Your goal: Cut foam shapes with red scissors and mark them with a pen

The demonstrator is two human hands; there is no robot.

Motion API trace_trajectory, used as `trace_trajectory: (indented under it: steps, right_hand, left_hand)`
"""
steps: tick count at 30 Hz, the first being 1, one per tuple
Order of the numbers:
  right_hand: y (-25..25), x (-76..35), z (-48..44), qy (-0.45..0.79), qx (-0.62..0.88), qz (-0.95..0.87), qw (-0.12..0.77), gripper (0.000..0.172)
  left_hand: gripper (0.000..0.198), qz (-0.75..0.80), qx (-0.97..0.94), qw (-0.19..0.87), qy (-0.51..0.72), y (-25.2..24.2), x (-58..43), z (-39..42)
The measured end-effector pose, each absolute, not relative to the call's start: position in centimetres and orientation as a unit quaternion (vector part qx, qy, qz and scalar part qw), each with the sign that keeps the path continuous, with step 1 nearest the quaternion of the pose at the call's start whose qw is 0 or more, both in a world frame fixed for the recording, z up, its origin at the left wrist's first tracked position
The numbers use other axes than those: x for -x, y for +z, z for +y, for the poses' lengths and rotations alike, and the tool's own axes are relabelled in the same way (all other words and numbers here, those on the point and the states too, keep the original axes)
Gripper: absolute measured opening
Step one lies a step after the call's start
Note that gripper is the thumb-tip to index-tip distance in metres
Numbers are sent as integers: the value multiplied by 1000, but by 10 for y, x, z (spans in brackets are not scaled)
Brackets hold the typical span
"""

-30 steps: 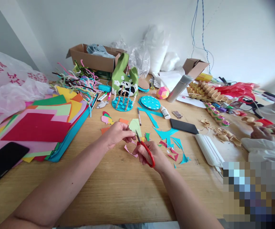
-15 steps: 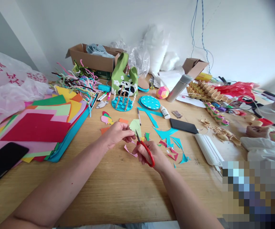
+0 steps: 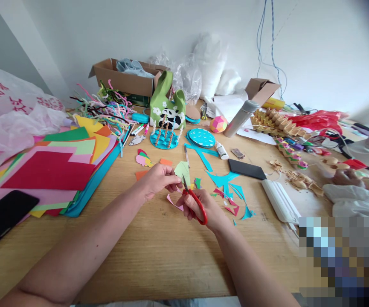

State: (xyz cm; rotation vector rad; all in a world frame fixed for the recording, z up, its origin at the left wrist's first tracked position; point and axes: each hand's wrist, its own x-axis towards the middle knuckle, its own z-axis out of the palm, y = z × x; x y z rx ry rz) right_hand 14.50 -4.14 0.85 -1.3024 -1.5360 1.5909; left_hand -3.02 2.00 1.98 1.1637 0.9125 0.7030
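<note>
A small piece of light green paper (image 3: 182, 169) is pinched in the fingertips of my left hand (image 3: 162, 178). My right hand (image 3: 205, 209) grips red-handled scissors (image 3: 200, 209), whose dark blades meet the lower edge of the green piece. Just beneath lies a pink paper scrap (image 3: 174, 202). Cut-out pink, yellow and red paper shapes (image 3: 143, 158) rest beyond my left hand, near an orange paper piece (image 3: 166, 162). To the right of the scissors are red scraps (image 3: 232, 207) and blue scraps (image 3: 225, 179).
Coloured sheets (image 3: 50, 170) and a black phone (image 3: 8, 217) lie at left. Further back stand a green panda bag (image 3: 168, 106), blue discs (image 3: 201, 138), a glue bottle (image 3: 222, 150) and a grey flask (image 3: 241, 118). Another person's hand (image 3: 347, 177) is at far right.
The scissor blades and green paper have shifted very slightly against each other. Both hands stay in nearly the same place.
</note>
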Motion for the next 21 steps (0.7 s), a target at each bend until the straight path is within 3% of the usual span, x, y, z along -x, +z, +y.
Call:
trace_trajectory:
  steps: [21]
  right_hand:
    - [13,-144,-42,578,510,-579,267,47]
  left_hand:
    - [17,403,-512,691,312,22,30,20]
